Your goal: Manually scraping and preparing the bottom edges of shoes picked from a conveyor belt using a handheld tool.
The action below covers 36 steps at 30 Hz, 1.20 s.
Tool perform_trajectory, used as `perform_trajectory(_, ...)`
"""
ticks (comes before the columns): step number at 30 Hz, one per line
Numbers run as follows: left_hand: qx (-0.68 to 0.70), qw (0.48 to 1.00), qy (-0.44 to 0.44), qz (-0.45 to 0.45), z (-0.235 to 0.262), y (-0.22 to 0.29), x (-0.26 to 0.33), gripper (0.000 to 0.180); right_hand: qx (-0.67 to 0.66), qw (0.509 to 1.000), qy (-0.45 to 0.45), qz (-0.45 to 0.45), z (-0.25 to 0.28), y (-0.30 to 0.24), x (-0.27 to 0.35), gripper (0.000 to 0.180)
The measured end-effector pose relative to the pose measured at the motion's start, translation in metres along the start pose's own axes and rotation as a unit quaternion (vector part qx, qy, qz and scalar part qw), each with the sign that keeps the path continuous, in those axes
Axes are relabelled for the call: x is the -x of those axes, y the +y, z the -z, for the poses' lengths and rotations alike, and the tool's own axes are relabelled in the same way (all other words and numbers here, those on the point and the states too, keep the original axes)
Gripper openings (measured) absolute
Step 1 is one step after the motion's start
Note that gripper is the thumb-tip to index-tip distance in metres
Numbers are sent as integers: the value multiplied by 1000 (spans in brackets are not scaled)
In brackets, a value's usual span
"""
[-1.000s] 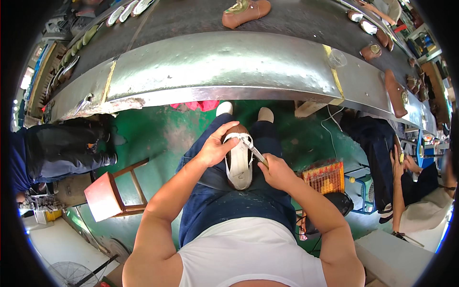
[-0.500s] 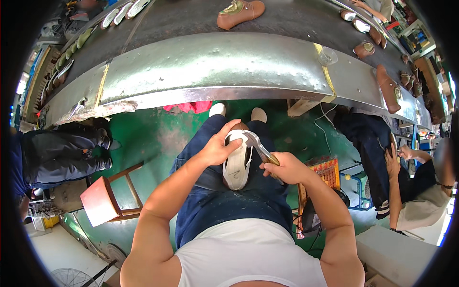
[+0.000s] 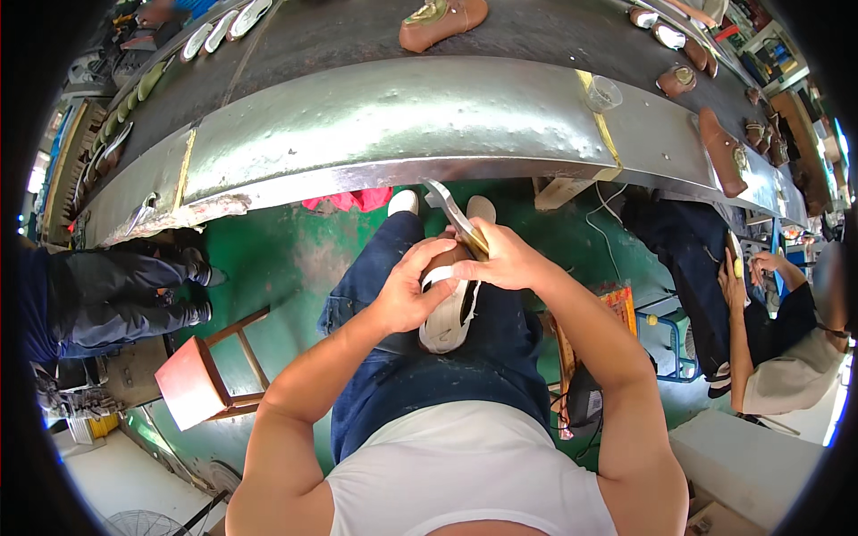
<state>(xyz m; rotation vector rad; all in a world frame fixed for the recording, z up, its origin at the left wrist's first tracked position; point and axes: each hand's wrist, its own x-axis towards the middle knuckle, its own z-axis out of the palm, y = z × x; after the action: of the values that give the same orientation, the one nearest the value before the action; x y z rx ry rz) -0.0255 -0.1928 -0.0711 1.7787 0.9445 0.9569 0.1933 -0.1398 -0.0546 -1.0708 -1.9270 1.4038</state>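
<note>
A brown shoe upper with its pale sole side (image 3: 444, 329) turned up rests on my lap between my thighs. My left hand (image 3: 413, 284) grips its far end, fingers over the brown leather and thumb on the white underside. Closed in my right hand (image 3: 500, 257) is a pair of lasting pincers (image 3: 458, 214), its curved metal head pointing away from me past the shoe toward the bench. My right thumb reaches onto the shoe beside my left thumb.
A metal-edged bench (image 3: 384, 116) crosses in front, bearing brown shoes (image 3: 442, 24) and a clear cup (image 3: 604, 93). A stool (image 3: 198, 380) stands at left near another person's legs (image 3: 125, 290). At right, a seated co-worker (image 3: 769, 357) holds something I cannot make out.
My right hand has moved up and inward to the shoe's far end. The pincers' head has swung off the white underside and now points away. My left hand still holds the shoe.
</note>
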Motion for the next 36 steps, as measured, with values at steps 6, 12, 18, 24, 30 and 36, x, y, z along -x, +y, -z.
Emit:
perform_trajectory(6,27,999,-8,23,-3,14,8,67,85,991,-52,-85,5,-31,0,74)
perform_trajectory(12,-6,995,9,102,-34,-23,71,69,84,992,29,-89,2,-26,16,70)
perform_trajectory(18,-21,972,0,232,-19,-10,41,46,-99,950,251,-155,-47,37,29,49)
perform_trajectory(24,109,933,-72,334,-11,-49,56,43,-283,897,172,-293,-90,48,74,44)
perform_trajectory(30,238,850,-195,427,2,-29,34,43,-190,942,137,-242,-78,88,83,44)
perform_trajectory(36,193,902,-148,356,-18,-26,45,66,-106,937,158,-291,-40,46,108,28)
